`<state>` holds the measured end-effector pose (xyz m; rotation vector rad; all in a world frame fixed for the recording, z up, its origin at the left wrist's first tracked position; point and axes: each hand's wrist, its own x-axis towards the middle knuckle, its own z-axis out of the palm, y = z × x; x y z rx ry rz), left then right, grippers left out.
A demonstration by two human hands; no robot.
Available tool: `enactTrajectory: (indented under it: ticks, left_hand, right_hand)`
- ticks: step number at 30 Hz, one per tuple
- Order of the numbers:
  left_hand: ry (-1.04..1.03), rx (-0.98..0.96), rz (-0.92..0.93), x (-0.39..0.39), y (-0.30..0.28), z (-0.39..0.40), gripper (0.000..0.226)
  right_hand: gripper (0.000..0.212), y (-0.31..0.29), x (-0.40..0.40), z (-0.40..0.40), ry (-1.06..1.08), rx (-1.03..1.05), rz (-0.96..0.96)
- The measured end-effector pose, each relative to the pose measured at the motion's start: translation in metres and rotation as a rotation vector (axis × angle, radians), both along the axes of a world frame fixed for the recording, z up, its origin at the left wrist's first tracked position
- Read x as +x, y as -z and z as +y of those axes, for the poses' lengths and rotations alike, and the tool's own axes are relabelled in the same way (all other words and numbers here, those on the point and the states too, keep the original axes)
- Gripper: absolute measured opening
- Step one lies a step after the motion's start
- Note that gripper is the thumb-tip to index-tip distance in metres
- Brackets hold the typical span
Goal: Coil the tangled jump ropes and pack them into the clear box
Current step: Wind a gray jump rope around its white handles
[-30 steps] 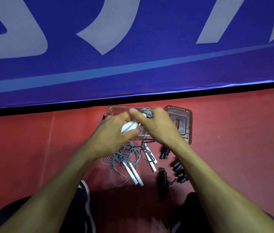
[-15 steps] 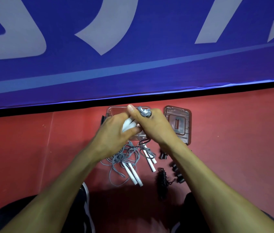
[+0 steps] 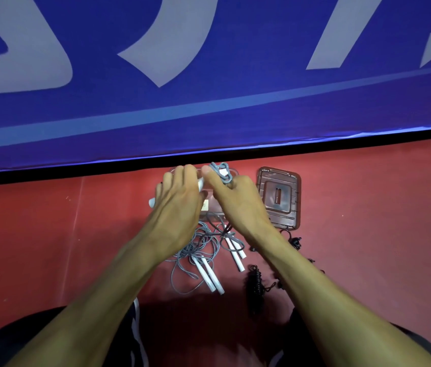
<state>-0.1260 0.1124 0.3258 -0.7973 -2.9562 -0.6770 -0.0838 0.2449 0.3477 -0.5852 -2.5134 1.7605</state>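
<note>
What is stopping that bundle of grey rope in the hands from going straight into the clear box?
Nothing visible. The lid lies off on the floor to the right of the clear box. The left hand and right hand hold the coiled rope and its white handles directly over the box.

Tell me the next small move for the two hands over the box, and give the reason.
Probably lower the bundle into the clear box. The left hand grips white handles, the right hand pinches the coiled grey rope, and both are right above the box, whose lid lies off beside it. More tangled rope waits on the floor.
</note>
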Motion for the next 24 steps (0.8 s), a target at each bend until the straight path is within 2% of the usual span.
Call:
enactTrajectory:
  ticks: [1,3,5,7,10,12,15,17,21,23,24]
  left_hand:
    - [0.003,-0.009,0.017,0.001,-0.001,0.001,0.012]
    - [0.074,0.017,0.015,0.005,-0.004,0.002,0.010]
    - [0.184,0.109,-0.090,0.007,-0.008,0.003,0.010]
    - [0.189,0.175,-0.266,0.002,-0.007,0.001,0.002]
    - [0.207,0.233,-0.489,-0.004,-0.012,-0.004,0.030]
    - [0.216,0.219,-0.557,-0.003,-0.015,-0.007,0.027]
    - [0.175,0.158,-0.496,-0.001,-0.012,-0.007,0.025]
    - [0.150,0.085,-0.344,-0.002,-0.008,-0.008,0.022]
    - [0.168,-0.040,-0.059,0.000,0.000,-0.008,0.021]
    - [0.182,0.016,-0.038,-0.002,0.001,-0.008,0.012]
    - [0.175,0.104,-0.079,-0.003,-0.001,-0.008,0.015]
  right_hand:
    - [0.060,0.001,-0.002,-0.002,0.039,-0.085,-0.019]
    - [0.037,0.003,-0.005,-0.006,0.101,-0.287,-0.019]
    - [0.028,0.003,-0.009,-0.007,0.112,-0.371,0.011]
    - [0.040,0.003,-0.010,-0.002,0.079,-0.336,0.019]
    - [0.051,0.000,-0.008,0.006,-0.028,-0.268,0.014]
    - [0.051,-0.003,-0.007,0.009,-0.112,-0.197,-0.004]
    - [0.060,-0.004,-0.005,0.012,-0.159,-0.050,-0.059]
    - [0.072,-0.004,-0.002,0.011,-0.149,0.071,-0.079]
    - [0.069,-0.002,-0.001,0.004,-0.124,0.161,0.019]
    - [0.063,-0.001,-0.002,0.004,-0.156,0.226,0.056]
    - [0.059,-0.001,-0.003,0.005,-0.183,0.247,0.068]
